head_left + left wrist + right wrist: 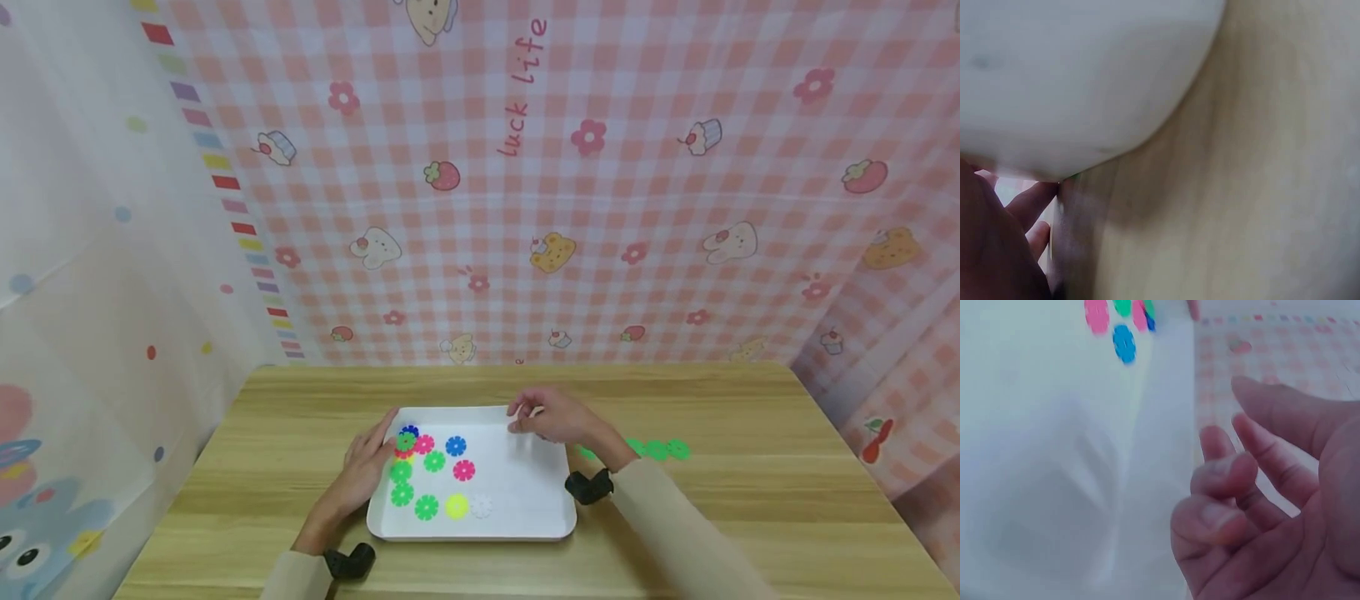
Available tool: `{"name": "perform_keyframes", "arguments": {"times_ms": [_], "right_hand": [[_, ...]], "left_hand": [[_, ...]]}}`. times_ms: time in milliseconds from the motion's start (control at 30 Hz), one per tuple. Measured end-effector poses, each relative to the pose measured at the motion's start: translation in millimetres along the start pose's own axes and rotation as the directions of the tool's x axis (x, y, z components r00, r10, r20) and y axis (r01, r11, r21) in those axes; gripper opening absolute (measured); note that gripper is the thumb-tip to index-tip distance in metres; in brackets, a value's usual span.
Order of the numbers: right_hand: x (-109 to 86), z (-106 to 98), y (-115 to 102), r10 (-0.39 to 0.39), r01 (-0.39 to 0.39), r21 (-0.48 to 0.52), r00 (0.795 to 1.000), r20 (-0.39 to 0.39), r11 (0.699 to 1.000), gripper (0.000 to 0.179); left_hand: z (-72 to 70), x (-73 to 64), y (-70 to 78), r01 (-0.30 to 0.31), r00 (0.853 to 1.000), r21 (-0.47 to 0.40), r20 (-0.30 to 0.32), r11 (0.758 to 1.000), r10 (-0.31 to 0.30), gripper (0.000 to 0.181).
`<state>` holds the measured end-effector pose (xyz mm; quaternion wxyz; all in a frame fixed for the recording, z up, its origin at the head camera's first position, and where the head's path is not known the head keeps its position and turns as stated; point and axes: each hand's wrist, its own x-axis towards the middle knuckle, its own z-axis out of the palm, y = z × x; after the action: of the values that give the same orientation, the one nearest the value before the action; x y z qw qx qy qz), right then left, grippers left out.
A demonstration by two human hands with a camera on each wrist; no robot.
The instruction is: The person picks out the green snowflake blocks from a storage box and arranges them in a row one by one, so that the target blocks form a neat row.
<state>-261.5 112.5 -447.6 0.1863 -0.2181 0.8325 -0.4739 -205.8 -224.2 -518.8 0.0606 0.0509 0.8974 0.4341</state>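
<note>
Where the left hand (366, 460) rests, fingers released, along the left edge of the white tray (525, 500) at lower centre, notched discs (434, 461) lie nearby inside; the relaxed, unladen right hand (555, 415) hangs near the upper-right corner, with room below toward the right rim.

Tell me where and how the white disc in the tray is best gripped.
The white disc is probably best pinched by its near and far edges, from above and the right: it lies flat in the tray, a yellow disc close on its left, bare tray on its right.
</note>
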Motion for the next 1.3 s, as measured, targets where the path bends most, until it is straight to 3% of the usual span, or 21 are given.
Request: {"name": "perform_keyframes", "arguments": {"times_ms": [200,467,633,800,1000,1300], "right_hand": [[15.6,29.7,-10.9,-0.006,0.01,-0.028,0.99,0.142,1.0,0.021],[28.6,68.0,-17.2,-0.026,0.034,-0.021,0.957,0.291,0.999,0.021],[34.4,88.6,-21.8,-0.044,0.073,-0.083,0.948,0.314,0.994,0.021],[38.1,102.8,-25.2,-0.001,0.05,-0.139,0.944,0.33,0.989,0.021],[41.3,107.5,-26.6,0.01,0.052,-0.171,0.939,0.344,0.984,0.021],[47.7,109.0,-29.7,0.045,0.059,-0.235,0.908,0.415,0.97,0.021]], "left_hand": [[-0.2,-0.5,0.1,0.002,1.0,-0.001,0.006,1.0,-0.002,0.053],[-1.4,-0.5,0.5,-0.001,1.0,0.0,0.001,1.0,0.001,0.053],[-0.2,0.9,-1.0,-0.018,1.0,0.008,-0.004,1.0,0.018,0.053],[0.7,0.6,-1.4,-0.009,1.0,0.001,0.001,1.0,0.009,0.053],[0.8,-0.4,-0.3,0.021,1.0,-0.015,0.002,1.0,-0.02,0.054],[2.1,0.6,-0.7,0.02,1.0,-0.006,0.0,1.0,-0.02,0.053]]}}
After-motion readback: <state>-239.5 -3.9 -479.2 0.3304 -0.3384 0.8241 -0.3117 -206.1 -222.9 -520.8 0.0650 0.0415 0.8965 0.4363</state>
